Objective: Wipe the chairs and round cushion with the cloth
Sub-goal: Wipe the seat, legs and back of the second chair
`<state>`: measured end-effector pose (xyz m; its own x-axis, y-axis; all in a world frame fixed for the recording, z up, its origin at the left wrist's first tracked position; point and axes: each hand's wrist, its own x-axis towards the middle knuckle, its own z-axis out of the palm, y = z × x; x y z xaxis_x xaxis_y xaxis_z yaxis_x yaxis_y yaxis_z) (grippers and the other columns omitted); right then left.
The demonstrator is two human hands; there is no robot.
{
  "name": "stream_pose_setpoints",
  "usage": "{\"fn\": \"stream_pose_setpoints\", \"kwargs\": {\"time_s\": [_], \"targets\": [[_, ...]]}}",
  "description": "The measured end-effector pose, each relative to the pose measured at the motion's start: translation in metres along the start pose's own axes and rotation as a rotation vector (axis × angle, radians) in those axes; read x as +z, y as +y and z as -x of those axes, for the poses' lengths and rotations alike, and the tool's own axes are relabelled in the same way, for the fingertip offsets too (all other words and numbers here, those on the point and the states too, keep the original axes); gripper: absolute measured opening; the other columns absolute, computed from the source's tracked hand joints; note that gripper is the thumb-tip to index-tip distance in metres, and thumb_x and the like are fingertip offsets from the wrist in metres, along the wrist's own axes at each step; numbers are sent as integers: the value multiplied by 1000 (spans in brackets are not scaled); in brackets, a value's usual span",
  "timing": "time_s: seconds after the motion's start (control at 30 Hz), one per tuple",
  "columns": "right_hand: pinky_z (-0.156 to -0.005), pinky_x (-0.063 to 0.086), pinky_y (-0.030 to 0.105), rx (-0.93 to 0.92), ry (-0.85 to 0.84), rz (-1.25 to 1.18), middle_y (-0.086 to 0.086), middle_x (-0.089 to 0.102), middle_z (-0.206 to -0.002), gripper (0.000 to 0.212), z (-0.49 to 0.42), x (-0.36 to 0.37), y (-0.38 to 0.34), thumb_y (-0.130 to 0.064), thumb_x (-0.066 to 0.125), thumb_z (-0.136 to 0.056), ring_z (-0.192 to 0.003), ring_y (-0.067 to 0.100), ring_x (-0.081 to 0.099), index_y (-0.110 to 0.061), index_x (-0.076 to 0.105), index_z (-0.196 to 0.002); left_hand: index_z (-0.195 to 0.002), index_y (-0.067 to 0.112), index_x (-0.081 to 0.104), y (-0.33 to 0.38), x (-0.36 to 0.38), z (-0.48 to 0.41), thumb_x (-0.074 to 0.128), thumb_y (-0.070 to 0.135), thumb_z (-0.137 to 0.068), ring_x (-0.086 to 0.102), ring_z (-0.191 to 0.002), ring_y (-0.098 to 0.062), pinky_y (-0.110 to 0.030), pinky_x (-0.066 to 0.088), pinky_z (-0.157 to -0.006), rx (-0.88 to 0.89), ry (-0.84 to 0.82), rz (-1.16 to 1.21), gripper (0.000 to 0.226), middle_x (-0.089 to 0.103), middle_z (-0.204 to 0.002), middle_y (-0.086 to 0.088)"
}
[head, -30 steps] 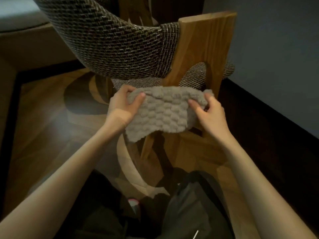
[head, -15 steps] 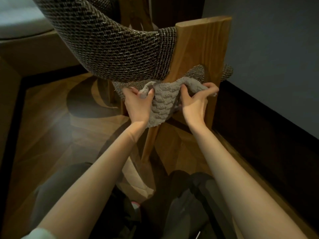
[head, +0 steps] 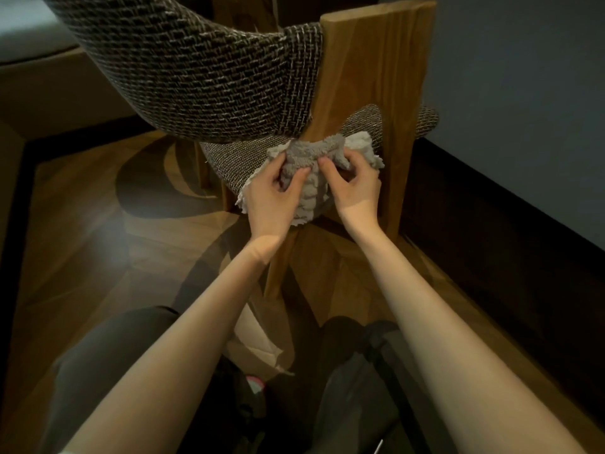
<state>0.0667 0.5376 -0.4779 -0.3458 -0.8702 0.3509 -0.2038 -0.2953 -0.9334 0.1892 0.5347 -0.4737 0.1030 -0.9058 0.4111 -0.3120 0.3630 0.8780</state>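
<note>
A chair with a wooden rear post [head: 376, 103] and a curved woven grey backrest [head: 196, 77] fills the upper middle. Its woven seat [head: 235, 162] shows below the backrest. A fluffy grey cloth [head: 311, 178] is bunched up against the seat's edge, beside the post. My left hand [head: 271, 198] grips the cloth's left part and my right hand [head: 353, 185] grips its right part, thumbs close together. No round cushion is in view.
A grey wall [head: 523, 109] with a dark skirting board [head: 491, 231] runs close on the right. Patterned wooden floor [head: 82, 224] lies to the left. My knees in dark trousers [head: 353, 388] are at the bottom. A pale sofa edge [head: 29, 44] sits at the upper left.
The cloth was spread flat between my hands; both hands have moved together and forward, bunching it against the chair's seat by the post.
</note>
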Motion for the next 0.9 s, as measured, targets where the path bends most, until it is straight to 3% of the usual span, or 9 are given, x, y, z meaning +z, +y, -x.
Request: {"fn": "stream_pose_setpoints", "kwargs": {"time_s": [0.07, 0.13, 0.2, 0.3, 0.4, 0.53, 0.63, 0.73, 0.9], "targets": [[-80, 53, 25, 28, -9, 29, -5, 69, -93, 13, 6, 4, 12, -26, 68, -89, -91, 4, 64, -13, 67, -93, -126, 6, 60, -8, -2, 3, 69, 22, -87, 60, -105, 2, -21, 50, -93, -15, 10, -40, 43, 64, -116, 3], [-71, 46, 18, 28, 17, 58, -12, 64, -81, 16, 14, 8, 23, -25, 70, -88, -78, -3, 59, -17, 59, -78, -128, 3, 57, -15, -1, 9, 70, 18, -86, 57, -101, 12, -9, 47, -88, -25, 42, -48, 47, 62, -115, 8], [-67, 41, 13, 23, 55, 89, -14, 60, -76, 21, 19, 12, 29, -26, 70, -87, -74, -6, 56, -17, 55, -76, -128, 3, 57, -20, -1, 13, 71, 14, -85, 58, -102, 10, -11, 48, -89, -50, 55, 3, 46, 61, -113, 11], [-75, 47, 20, 51, 54, 74, -7, 66, -87, 16, 27, 15, 40, -24, 71, -86, -86, 3, 62, -13, 58, -84, -125, 9, 60, -29, -3, 24, 70, 12, -85, 63, -106, -1, -22, 52, -91, -60, 86, 1, 42, 63, -114, 9], [-77, 49, 22, 111, -53, 27, 2, 67, -89, 12, 43, 20, 60, -16, 68, -89, -87, 9, 63, -6, 62, -86, -123, 13, 61, -47, -5, 43, 67, 12, -88, 64, -104, -5, -23, 53, -88, -37, 99, -63, 36, 64, -112, 7], [-81, 53, 27, 236, -143, -1, 4, 69, -96, 17, 59, 28, 90, -18, 65, -91, -93, 9, 65, -2, 65, -98, -113, 12, 66, -87, -16, 56, 62, 32, -91, 68, -89, -7, -22, 55, -77, -112, -98, -319, 29, 71, -98, 2], [-90, 54, 28, 333, -196, -19, 5, 67, -115, 32, 63, 34, 110, -22, 63, -93, -109, 13, 63, -7, 63, -120, -115, 18, 62, -104, -18, 55, 65, 26, -89, 65, -95, 0, -28, 56, -85, -238, -200, -237, 27, 68, -104, 8], [-94, 53, 32, 344, -239, -25, 5, 66, -120, 35, 65, 38, 129, -23, 58, -95, -112, 13, 61, -9, 60, -127, -123, 13, 57, -115, -13, 54, 61, 16, -92, 64, -104, -8, -31, 52, -93, -244, -251, -158, 31, 67, -114, -1], [-96, 52, 30, 396, -316, -67, 4, 64, -122, 35, 75, 46, 156, -23, 54, -97, -114, 13, 60, -11, 57, -130, -130, 8, 53, -140, -13, 62, 57, 13, -95, 62, -102, -2, -15, 51, -88, -251, -305, -168, 36, 65, -114, 1]]}}
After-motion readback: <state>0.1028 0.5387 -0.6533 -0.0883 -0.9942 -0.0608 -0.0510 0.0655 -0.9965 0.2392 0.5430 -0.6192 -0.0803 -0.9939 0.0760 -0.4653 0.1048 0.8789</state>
